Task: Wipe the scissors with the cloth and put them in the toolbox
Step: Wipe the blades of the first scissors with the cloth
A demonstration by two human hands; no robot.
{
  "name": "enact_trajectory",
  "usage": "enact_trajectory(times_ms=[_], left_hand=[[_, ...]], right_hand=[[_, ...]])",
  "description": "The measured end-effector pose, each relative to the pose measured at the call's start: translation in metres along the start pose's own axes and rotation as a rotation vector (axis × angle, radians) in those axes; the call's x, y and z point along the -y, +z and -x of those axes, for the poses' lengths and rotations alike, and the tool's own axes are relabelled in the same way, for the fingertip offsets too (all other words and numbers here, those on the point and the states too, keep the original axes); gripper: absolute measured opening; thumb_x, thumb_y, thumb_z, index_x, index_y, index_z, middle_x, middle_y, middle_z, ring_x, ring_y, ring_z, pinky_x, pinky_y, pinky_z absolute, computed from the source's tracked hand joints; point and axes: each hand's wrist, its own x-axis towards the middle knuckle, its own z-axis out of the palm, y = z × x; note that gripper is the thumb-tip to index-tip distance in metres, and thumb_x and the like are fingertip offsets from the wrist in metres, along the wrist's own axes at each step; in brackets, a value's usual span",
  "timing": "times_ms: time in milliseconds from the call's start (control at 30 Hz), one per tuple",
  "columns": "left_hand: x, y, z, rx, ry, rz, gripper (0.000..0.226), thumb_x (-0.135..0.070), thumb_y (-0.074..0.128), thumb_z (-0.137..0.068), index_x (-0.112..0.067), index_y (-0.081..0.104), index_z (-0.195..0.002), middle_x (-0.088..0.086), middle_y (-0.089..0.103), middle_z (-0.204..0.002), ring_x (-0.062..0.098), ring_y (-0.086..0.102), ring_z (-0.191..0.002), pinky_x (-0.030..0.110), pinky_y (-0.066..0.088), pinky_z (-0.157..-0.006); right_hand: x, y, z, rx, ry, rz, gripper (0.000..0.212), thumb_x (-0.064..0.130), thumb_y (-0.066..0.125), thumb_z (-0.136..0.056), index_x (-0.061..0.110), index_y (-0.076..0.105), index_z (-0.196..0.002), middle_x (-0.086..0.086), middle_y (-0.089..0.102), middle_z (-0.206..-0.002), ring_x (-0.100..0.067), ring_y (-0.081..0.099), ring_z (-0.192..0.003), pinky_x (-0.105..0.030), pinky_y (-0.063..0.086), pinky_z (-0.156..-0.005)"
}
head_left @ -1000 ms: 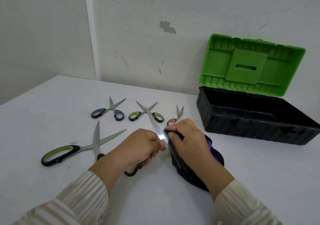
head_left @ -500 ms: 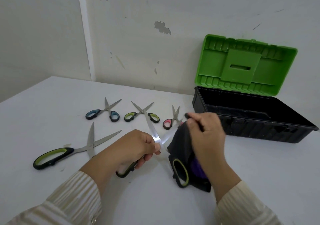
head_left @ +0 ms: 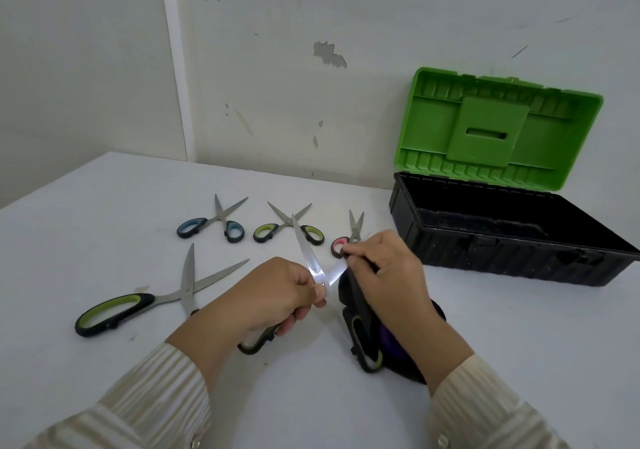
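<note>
My right hand [head_left: 384,272] w/ cloth [head_left: 349,296] pinched has slid back down the blade; left [head_left: 277,296] grips scissors [head_left: 311,258], so wiping's ongoing, toolbox [head_left: 485,258] later.

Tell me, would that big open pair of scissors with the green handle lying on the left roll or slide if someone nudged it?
The big green-handled scissors lie flat on the table with blades spread, so they would probably slide or pivot, not roll. Metal blades look stiff. The smooth tabletop likely gives little grip.
</note>
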Motion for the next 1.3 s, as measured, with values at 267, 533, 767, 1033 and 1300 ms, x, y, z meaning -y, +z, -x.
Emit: enact_trajectory(times_ms=[267,533,767,1033,1300], left_hand=[[-0.001,-0.006,0.001,0.044,0.006,-0.010,0.026,-0.024,0.058,-0.092,-0.003,0.069,-0.081,-0.005,0.057,-0.049,0.011,0.046,-0.039,0.021,0.042,-0.045],[0.003,-0.014,-0.003,0.028,-0.026,0.201,0.023,-0.024,0.059,-0.092,-0.008,0.070,-0.081,0.002,0.062,-0.056,0.015,0.053,-0.043,0.026,0.045,-0.046],[0.006,-0.031,-0.005,0.025,-0.207,0.860,0.040,-0.038,0.056,-0.089,-0.001,0.069,-0.097,0.023,0.073,-0.087,0.022,0.063,-0.049,0.029,0.057,-0.050],[0.008,0.004,-0.017,-0.001,-0.098,1.453,0.080,-0.075,0.047,-0.073,-0.002,0.070,-0.096,0.015,0.074,-0.094,0.023,0.067,-0.062,0.033,0.058,-0.060],[0.013,0.027,-0.025,-0.222,0.011,0.918,0.018,-0.014,0.055,-0.093,-0.006,0.065,-0.080,0.013,0.070,-0.089,0.021,0.060,-0.074,0.031,0.051,-0.066]], right_hand=[[-0.016,-0.026,-0.011,-0.220,0.273,-0.141,0.029,0.007,0.061,-0.082,0.030,0.066,-0.097,0.005,0.055,-0.093,-0.005,0.055,-0.085,-0.010,0.041,-0.083],[0.002,-0.027,-0.001,0.634,0.214,-0.118,0.013,0.035,0.066,-0.079,0.024,0.072,-0.081,0.007,0.061,-0.097,-0.005,0.056,-0.092,-0.022,0.045,-0.084],[-0.005,-0.030,-0.002,0.347,0.530,-0.488,0.012,0.018,0.067,-0.080,0.012,0.072,-0.071,-0.008,0.068,-0.089,-0.022,0.065,-0.083,-0.025,0.052,-0.076],[0.004,-0.020,-0.003,0.134,0.569,-0.544,0.018,0.020,0.063,-0.084,0.009,0.069,-0.072,-0.004,0.066,-0.095,-0.015,0.061,-0.089,-0.015,0.042,-0.065],[0.012,-0.003,0.003,0.238,0.395,-0.321,0.011,0.022,0.064,-0.083,0.018,0.070,-0.074,0.001,0.061,-0.089,-0.009,0.057,-0.083,-0.018,0.043,-0.074]])
